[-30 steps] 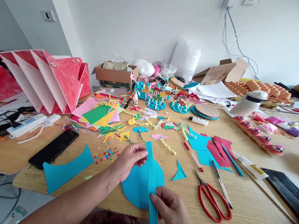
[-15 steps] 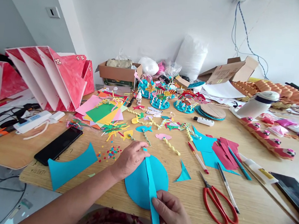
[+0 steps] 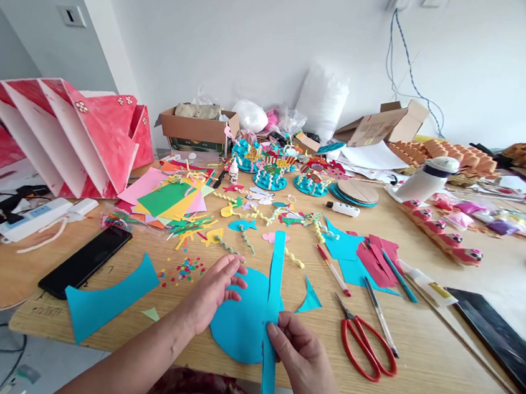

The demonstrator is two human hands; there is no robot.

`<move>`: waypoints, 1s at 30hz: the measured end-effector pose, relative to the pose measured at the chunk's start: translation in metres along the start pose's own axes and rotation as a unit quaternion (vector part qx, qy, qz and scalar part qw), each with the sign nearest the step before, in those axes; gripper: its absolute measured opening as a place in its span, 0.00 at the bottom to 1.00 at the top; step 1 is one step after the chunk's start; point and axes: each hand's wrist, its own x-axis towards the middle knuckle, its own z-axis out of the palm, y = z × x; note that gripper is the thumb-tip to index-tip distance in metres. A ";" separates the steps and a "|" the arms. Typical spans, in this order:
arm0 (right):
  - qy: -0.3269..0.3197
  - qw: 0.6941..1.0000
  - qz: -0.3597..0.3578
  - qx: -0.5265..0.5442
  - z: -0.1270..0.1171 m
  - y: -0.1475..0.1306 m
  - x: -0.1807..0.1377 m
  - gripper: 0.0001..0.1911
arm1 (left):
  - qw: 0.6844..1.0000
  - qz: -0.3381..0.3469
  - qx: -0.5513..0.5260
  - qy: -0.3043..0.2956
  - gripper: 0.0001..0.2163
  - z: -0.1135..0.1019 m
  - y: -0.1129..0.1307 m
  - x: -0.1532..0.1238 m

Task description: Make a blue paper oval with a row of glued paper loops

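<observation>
Between thumb and fingers, my right hand (image 3: 296, 351) pinches a long blue paper strip (image 3: 275, 286), held upright above the table's front edge. Behind the strip lies a blue disc (image 3: 238, 320), its right side partly covered by it. My left hand (image 3: 215, 289) hovers over the disc's left edge with fingers apart, holding nothing. A curved blue paper offcut (image 3: 108, 300) lies to the left, and a small blue triangular scrap (image 3: 310, 297) to the right. Red-handled scissors (image 3: 364, 345) rest open on the table, right of my right hand.
A black phone (image 3: 87, 260) and colourful paper dots (image 3: 187, 268) are on the left. Pens (image 3: 381, 316) and red paper (image 3: 378, 262) lie on the right. Farther back stand decorated blue discs (image 3: 269, 176), a glue bottle (image 3: 233, 172) and a white bottle (image 3: 427, 180).
My left hand has let go of the strip's upper end and moved left, its fingers spreading. The strip now stands more upright in my right hand. The view has turned slightly right.
</observation>
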 end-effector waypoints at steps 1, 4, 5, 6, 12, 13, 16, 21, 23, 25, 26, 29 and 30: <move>-0.008 1.000 -0.002 -0.007 0.001 0.000 0.001 0.22 | 1.000 0.000 0.012 -0.024 0.18 0.001 0.001 0.000; -0.023 0.999 0.001 -0.031 0.006 0.001 0.003 0.24 | 0.995 0.001 0.070 -0.071 0.15 0.007 0.002 0.003; -0.022 0.999 0.005 -0.038 0.007 0.002 0.004 0.24 | 0.994 0.005 0.087 -0.058 0.14 0.010 0.001 0.004; -0.022 0.999 0.013 -0.044 0.008 0.004 0.004 0.25 | 0.994 0.010 0.099 -0.040 0.14 0.013 0.001 0.006; -0.048 0.997 0.048 -0.029 -0.004 0.023 -0.003 0.24 | 0.994 0.040 0.100 0.028 0.13 0.017 -0.002 0.020; -0.056 0.997 0.048 -0.027 -0.007 0.026 -0.005 0.24 | 0.994 0.047 0.097 0.035 0.13 0.016 -0.001 0.021; -0.069 0.996 0.060 -0.011 -0.015 0.029 -0.013 0.22 | 0.993 0.068 0.081 0.053 0.14 0.016 0.003 0.025; -0.043 0.997 0.061 0.005 -0.019 0.018 -0.022 0.21 | 0.993 0.087 0.055 0.056 0.13 0.019 0.010 0.028; -0.038 0.998 0.055 0.016 -0.019 0.016 -0.023 0.21 | 0.993 0.092 0.051 0.055 0.13 0.019 0.011 0.029; -0.033 0.998 0.049 0.029 -0.020 0.018 -0.021 0.21 | 0.993 0.094 0.051 0.053 0.13 0.019 0.012 0.032; -0.036 0.998 0.049 0.031 -0.021 0.019 -0.021 0.21 | 0.993 0.094 0.052 0.054 0.13 0.019 0.013 0.033; -0.034 0.998 0.051 0.011 -0.025 0.018 -0.020 0.21 | 0.992 0.096 0.050 0.062 0.13 0.019 0.017 0.035; -0.017 0.999 0.048 -0.003 -0.026 0.016 -0.020 0.21 | 0.992 0.098 0.046 0.066 0.13 0.019 0.018 0.035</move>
